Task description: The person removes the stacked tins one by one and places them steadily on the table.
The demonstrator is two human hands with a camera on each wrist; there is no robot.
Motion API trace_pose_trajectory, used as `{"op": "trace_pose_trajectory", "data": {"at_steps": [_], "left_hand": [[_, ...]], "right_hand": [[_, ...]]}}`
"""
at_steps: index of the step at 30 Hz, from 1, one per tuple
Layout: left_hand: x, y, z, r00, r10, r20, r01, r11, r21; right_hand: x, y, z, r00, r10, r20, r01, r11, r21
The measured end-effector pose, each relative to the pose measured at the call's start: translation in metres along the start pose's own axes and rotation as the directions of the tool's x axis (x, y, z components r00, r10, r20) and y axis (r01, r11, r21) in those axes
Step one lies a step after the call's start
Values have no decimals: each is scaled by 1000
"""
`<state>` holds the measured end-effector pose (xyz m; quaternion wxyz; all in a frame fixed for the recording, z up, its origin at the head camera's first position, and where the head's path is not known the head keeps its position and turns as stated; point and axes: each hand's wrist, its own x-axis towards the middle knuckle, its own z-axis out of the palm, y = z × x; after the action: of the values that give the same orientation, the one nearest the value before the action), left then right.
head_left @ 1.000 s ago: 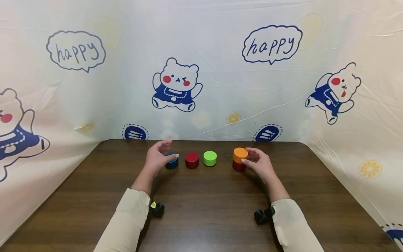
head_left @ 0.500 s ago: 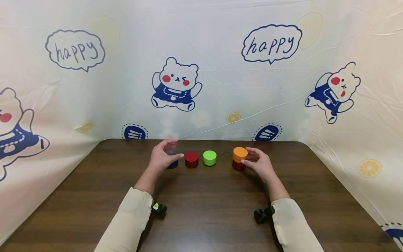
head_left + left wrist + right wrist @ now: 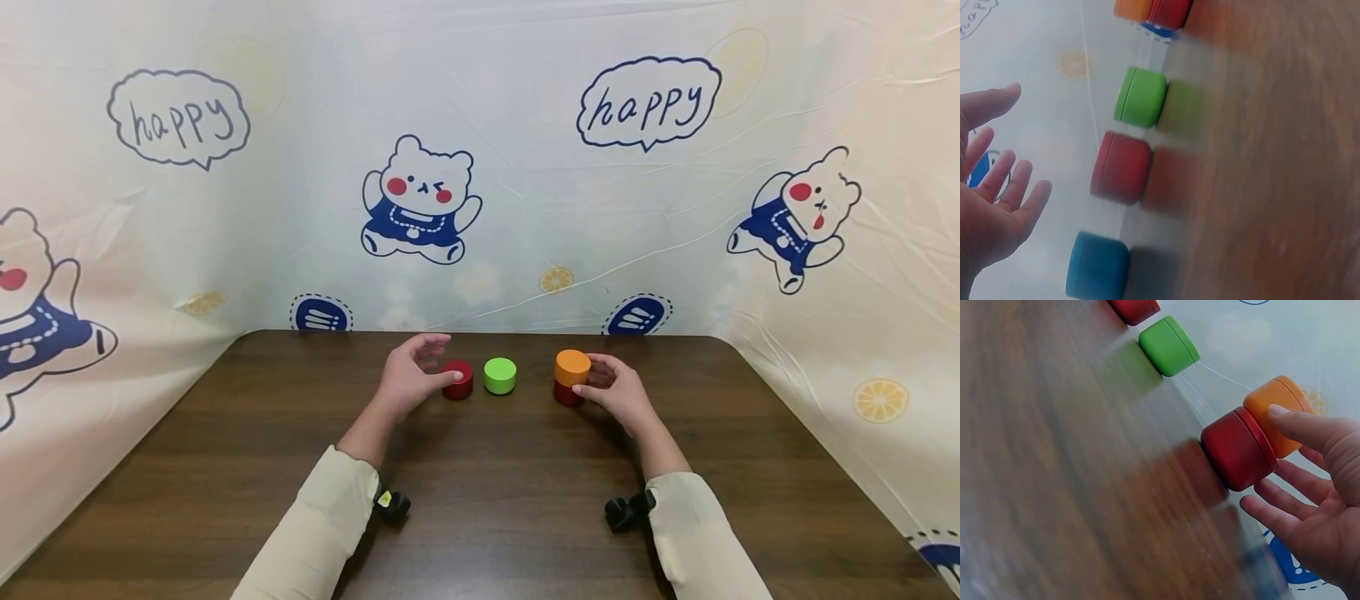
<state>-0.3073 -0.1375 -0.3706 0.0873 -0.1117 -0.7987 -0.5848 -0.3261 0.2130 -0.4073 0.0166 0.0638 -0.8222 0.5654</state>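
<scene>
My left hand (image 3: 411,377) is held over the left part of the row, fingers spread and holding nothing. In the head view its thumb overlaps a red lidded jar (image 3: 459,385); the left wrist view shows the hand apart from the jars. Behind that hand in the head view, a blue jar (image 3: 1099,265) is hidden. A green jar (image 3: 500,376) stands to the right of the red one. Farther right, an orange jar (image 3: 573,367) sits on a second red jar (image 3: 1238,450). My right hand (image 3: 618,393) pinches the orange jar, thumb in front, fingers partly hidden behind.
A brown wooden table (image 3: 480,500) carries the jars near its back edge. Close behind rises a pale printed cloth (image 3: 525,208), with more cloth along both sides. Each wrist wears a black camera (image 3: 621,514).
My left hand has moved right, from beside the blue jar toward the left red jar, covering the blue one in the head view. My right hand has barely shifted; the jars stay in place.
</scene>
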Motion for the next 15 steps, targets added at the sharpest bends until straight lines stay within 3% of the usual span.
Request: {"op": "trace_pose_trajectory", "data": {"at_steps": [15], "left_hand": [[-2, 14, 34, 997, -2, 73, 0, 1000, 26]], "right_hand": [[4, 4, 1, 999, 41, 13, -40, 997, -71]]}}
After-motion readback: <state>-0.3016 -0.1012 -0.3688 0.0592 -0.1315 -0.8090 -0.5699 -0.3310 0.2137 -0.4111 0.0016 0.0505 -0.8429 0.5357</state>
